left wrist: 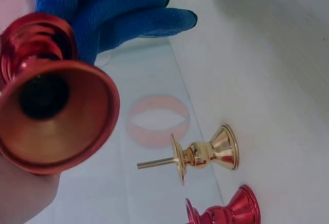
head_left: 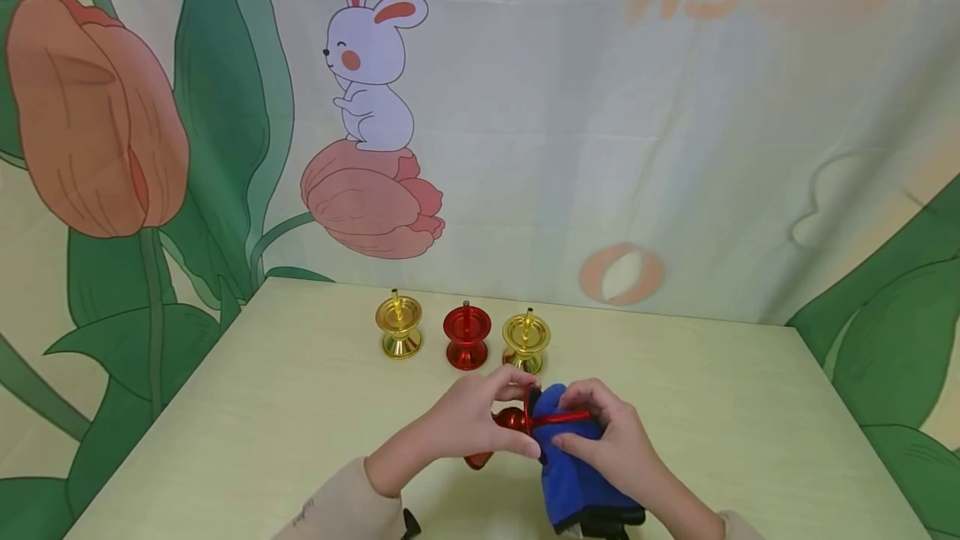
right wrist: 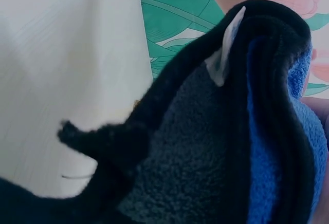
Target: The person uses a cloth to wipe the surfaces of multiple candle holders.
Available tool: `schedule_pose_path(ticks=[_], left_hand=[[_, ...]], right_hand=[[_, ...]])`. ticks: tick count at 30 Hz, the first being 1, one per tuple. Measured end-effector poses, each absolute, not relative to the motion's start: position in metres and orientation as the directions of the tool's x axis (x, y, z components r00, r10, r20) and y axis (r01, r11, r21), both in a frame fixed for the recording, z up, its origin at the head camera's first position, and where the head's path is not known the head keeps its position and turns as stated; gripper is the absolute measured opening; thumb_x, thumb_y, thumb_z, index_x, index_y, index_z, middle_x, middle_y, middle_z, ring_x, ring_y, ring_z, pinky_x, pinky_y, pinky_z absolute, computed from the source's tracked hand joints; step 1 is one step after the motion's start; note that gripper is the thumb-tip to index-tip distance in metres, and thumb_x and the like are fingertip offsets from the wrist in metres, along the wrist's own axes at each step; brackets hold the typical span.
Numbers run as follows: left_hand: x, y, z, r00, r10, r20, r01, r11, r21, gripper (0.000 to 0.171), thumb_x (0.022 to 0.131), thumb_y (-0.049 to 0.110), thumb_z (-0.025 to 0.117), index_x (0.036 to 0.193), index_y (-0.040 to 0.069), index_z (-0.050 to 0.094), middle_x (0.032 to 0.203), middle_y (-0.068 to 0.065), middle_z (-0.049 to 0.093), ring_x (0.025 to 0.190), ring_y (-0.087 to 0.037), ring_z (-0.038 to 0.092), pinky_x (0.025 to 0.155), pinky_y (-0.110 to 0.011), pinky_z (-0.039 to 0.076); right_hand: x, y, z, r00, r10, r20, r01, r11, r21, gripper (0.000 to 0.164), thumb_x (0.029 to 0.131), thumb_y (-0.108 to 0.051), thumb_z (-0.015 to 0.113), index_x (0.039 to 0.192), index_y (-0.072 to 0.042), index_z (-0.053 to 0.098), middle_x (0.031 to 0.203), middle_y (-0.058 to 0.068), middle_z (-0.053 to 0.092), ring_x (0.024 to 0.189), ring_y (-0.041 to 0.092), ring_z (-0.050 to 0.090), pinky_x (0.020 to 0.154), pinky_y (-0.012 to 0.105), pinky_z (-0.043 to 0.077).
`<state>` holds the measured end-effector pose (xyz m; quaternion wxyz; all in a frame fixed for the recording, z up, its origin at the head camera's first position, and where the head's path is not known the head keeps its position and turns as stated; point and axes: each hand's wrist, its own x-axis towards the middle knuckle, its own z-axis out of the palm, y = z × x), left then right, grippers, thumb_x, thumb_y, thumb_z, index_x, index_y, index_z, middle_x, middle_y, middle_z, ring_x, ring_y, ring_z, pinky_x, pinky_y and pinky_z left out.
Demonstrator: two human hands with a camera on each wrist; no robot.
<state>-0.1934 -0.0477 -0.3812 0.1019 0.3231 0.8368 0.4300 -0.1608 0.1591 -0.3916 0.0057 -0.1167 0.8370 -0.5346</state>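
Observation:
My left hand [head_left: 467,417] grips a red metal candle holder [head_left: 513,418] by its dish, tipped on its side with the long spike pointing right. Its hollow flared base faces the camera in the left wrist view. In my right hand [head_left: 621,442] is a blue cloth [head_left: 573,486] with black edging, held up against the dish and spike. Black trim, a dark grey inner face and a small white tag of the cloth fill much of the right wrist view.
Behind my hands stand three upright candle holders in a row: a gold one [head_left: 399,319] on the left, a red one [head_left: 467,330] in the middle, another gold one [head_left: 527,333] close to my left fingertips. A printed curtain [head_left: 525,148] hangs along the back edge of the pale table [head_left: 712,407].

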Motion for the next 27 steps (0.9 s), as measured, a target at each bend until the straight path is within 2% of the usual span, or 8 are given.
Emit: schedule_pose_path(ticks=[7, 13, 14, 17, 20, 22, 24, 27], left_hand=[[-0.204, -0.054, -0.379, -0.737, 0.675, 0.024, 0.386, 0.393, 0.835, 0.063, 0.075, 0.055, 0.058, 0.125, 0.016, 0.051, 0.121, 0.001, 0.057, 0.11, -0.01, 0.053, 0.093, -0.033, 0.043], [-0.2, -0.048, -0.379, -0.84, 0.53, 0.113, 0.378, 0.424, 0.823, 0.056, 0.068, 0.047, 0.068, 0.116, 0.021, 0.058, 0.113, 0.006, 0.062, 0.107, -0.009, 0.054, 0.09, -0.035, 0.044], [-0.198, -0.047, -0.378, -0.851, 0.509, 0.133, 0.39, 0.44, 0.809, 0.055, 0.068, 0.047, 0.068, 0.115, 0.021, 0.058, 0.104, 0.005, 0.065, 0.096, -0.01, 0.058, 0.083, -0.031, 0.047], [-0.192, -0.044, -0.377, -0.841, 0.5, 0.207, 0.484, 0.524, 0.701, 0.052, 0.074, 0.048, 0.062, 0.117, 0.02, 0.059, 0.093, 0.003, 0.068, 0.075, -0.011, 0.059, 0.066, -0.023, 0.046], [-0.185, -0.042, -0.374, -0.788, 0.56, 0.256, 0.598, 0.598, 0.534, 0.054, 0.083, 0.048, 0.05, 0.126, 0.015, 0.051, 0.093, -0.001, 0.068, 0.069, -0.012, 0.058, 0.063, -0.02, 0.047], [-0.181, -0.041, -0.374, -0.757, 0.596, 0.268, 0.648, 0.63, 0.428, 0.061, 0.084, 0.051, 0.045, 0.13, 0.012, 0.045, 0.113, -0.001, 0.062, 0.091, -0.009, 0.06, 0.076, -0.022, 0.049], [-0.179, -0.04, -0.373, -0.745, 0.616, 0.258, 0.664, 0.646, 0.377, 0.07, 0.081, 0.056, 0.047, 0.133, 0.01, 0.04, 0.119, -0.002, 0.059, 0.098, -0.012, 0.059, 0.081, -0.026, 0.049], [-0.177, -0.039, -0.375, -0.742, 0.619, 0.257, 0.669, 0.657, 0.348, 0.084, 0.071, 0.062, 0.055, 0.134, 0.01, 0.038, 0.119, -0.002, 0.058, 0.096, -0.012, 0.059, 0.078, -0.025, 0.049]], right_hand=[[-0.16, 0.159, -0.389, -0.962, -0.251, 0.107, -0.197, 0.366, -0.909, 0.05, 0.071, -0.012, 0.073, 0.111, -0.01, 0.044, 0.098, 0.007, 0.061, 0.09, 0.011, 0.056, 0.083, 0.021, 0.044], [-0.162, 0.16, -0.39, -0.968, -0.227, 0.103, -0.181, 0.355, -0.917, 0.05, 0.072, -0.012, 0.072, 0.112, -0.012, 0.042, 0.101, 0.008, 0.061, 0.092, 0.014, 0.056, 0.083, 0.024, 0.044], [-0.162, 0.16, -0.39, -0.969, -0.222, 0.106, -0.182, 0.356, -0.917, 0.049, 0.072, -0.012, 0.071, 0.112, -0.012, 0.042, 0.101, 0.008, 0.061, 0.091, 0.014, 0.057, 0.083, 0.023, 0.044], [-0.163, 0.16, -0.391, -0.971, -0.207, 0.116, -0.185, 0.349, -0.919, 0.049, 0.072, -0.01, 0.071, 0.112, -0.012, 0.043, 0.101, 0.01, 0.061, 0.089, 0.014, 0.057, 0.08, 0.023, 0.045], [-0.164, 0.16, -0.392, -0.978, -0.179, 0.109, -0.167, 0.349, -0.922, 0.049, 0.072, -0.009, 0.071, 0.112, -0.013, 0.043, 0.1, 0.01, 0.062, 0.087, 0.013, 0.057, 0.079, 0.023, 0.045], [-0.164, 0.16, -0.393, -0.981, -0.166, 0.1, -0.153, 0.349, -0.925, 0.049, 0.072, -0.009, 0.071, 0.112, -0.013, 0.043, 0.1, 0.01, 0.062, 0.086, 0.013, 0.057, 0.079, 0.023, 0.045], [-0.164, 0.16, -0.394, -0.983, -0.156, 0.094, -0.144, 0.352, -0.925, 0.049, 0.071, -0.008, 0.072, 0.111, -0.013, 0.043, 0.1, 0.01, 0.062, 0.086, 0.014, 0.057, 0.079, 0.024, 0.045], [-0.164, 0.16, -0.395, -0.983, -0.153, 0.099, -0.148, 0.353, -0.924, 0.049, 0.071, -0.008, 0.072, 0.111, -0.012, 0.044, 0.099, 0.009, 0.062, 0.087, 0.014, 0.056, 0.079, 0.024, 0.045]])
